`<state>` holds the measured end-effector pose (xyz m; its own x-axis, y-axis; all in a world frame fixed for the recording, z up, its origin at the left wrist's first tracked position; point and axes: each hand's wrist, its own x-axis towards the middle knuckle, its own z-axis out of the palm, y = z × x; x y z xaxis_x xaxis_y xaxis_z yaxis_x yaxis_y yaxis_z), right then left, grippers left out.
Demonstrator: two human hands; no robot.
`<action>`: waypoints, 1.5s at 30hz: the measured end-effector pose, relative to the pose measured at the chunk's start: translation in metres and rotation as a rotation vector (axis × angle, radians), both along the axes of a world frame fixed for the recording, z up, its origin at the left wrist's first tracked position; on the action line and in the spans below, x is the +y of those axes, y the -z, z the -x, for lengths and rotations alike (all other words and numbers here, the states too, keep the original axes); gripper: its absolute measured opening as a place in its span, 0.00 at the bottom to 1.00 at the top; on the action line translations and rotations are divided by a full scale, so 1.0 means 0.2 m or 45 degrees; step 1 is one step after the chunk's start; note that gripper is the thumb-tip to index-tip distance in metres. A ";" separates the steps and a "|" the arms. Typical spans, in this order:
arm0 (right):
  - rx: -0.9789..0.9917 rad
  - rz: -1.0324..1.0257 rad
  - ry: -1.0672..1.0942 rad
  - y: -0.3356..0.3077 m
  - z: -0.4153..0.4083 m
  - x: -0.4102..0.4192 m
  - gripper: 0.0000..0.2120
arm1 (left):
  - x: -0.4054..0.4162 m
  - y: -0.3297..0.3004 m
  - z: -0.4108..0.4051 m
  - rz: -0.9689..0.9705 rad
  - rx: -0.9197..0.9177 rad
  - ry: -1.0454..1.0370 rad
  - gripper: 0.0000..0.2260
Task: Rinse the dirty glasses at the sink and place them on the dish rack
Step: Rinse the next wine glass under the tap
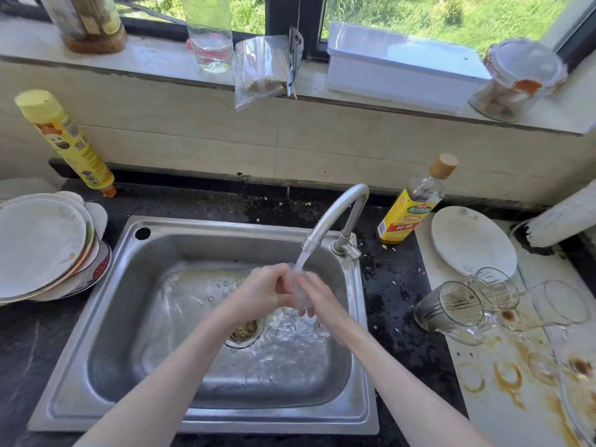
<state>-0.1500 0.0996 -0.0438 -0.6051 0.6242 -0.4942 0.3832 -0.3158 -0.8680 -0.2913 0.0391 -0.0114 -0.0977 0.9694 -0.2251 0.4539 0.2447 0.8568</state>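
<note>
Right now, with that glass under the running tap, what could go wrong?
The wet glass, gripped by the left hand and right hand, could slip into the steel sink. The lying glasses near the board's edge might roll or get knocked when reaching over.

Brushed steel sink [96,321], matt metal tap [335,214], speckled dark stone counter [393,285], clear glass tumblers [451,308].

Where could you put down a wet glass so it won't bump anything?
Bare counter lies behind the sink, between the yellow bottle and the tap. The stained board has room nearest you. Its far end is crowded: glasses, plate.
</note>
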 end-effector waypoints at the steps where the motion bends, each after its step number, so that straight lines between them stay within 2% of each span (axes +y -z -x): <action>1: 0.021 -0.011 0.013 0.00 0.00 0.00 0.16 | 0.00 0.00 -0.01 -0.035 0.014 0.018 0.15; 2: 0.043 -0.009 0.032 0.01 0.00 0.00 0.18 | -0.01 0.00 -0.02 -0.055 0.041 0.068 0.14; 5: 0.046 0.029 0.081 0.04 0.00 -0.01 0.32 | 0.00 -0.01 0.00 -0.096 0.149 0.245 0.07; 7: 0.082 0.050 0.072 0.06 0.00 -0.01 0.37 | 0.00 -0.01 0.02 -0.133 0.220 0.289 0.06; 15: 0.246 0.125 0.103 0.05 0.01 0.01 0.24 | -0.04 0.03 0.06 -0.382 0.385 0.215 0.05; 21: 0.311 0.179 0.142 0.05 -0.01 0.02 0.26 | -0.03 0.03 0.10 -0.501 0.484 0.217 0.06; 24: 0.294 0.177 0.150 0.06 -0.01 0.02 0.31 | -0.04 0.05 0.09 -0.435 0.508 0.218 0.06; 27: 0.213 0.200 0.141 0.06 0.00 0.02 0.30 | -0.03 0.02 0.05 -0.329 0.449 0.356 0.07; 32: -0.076 0.216 0.068 0.01 0.01 0.01 0.28 | 0.02 -0.09 0.02 0.106 0.477 0.707 0.08; 34: -0.065 0.206 0.052 0.01 0.02 0.01 0.31 | 0.03 -0.10 0.02 0.125 0.436 0.692 0.07; 36: 0.065 0.169 0.011 0.01 0.01 0.02 0.32 | 0.02 -0.09 0.02 0.083 0.275 0.501 0.04; 38: 0.182 0.139 -0.030 -0.01 0.00 0.01 0.27 | 0.02 -0.08 0.02 0.048 0.050 0.274 0.03; 40: 0.162 0.070 -0.033 -0.05 0.00 -0.01 0.22 | 0.03 -0.08 0.01 0.035 -0.078 0.177 0.06; 43: 0.094 0.009 0.007 -0.06 0.00 0.00 0.17 | 0.03 -0.13 0.02 0.180 -0.205 0.360 0.09; 45: 0.025 0.062 0.025 -0.09 0.02 0.01 0.25 | 0.03 -0.14 0.04 0.286 -0.179 0.525 0.11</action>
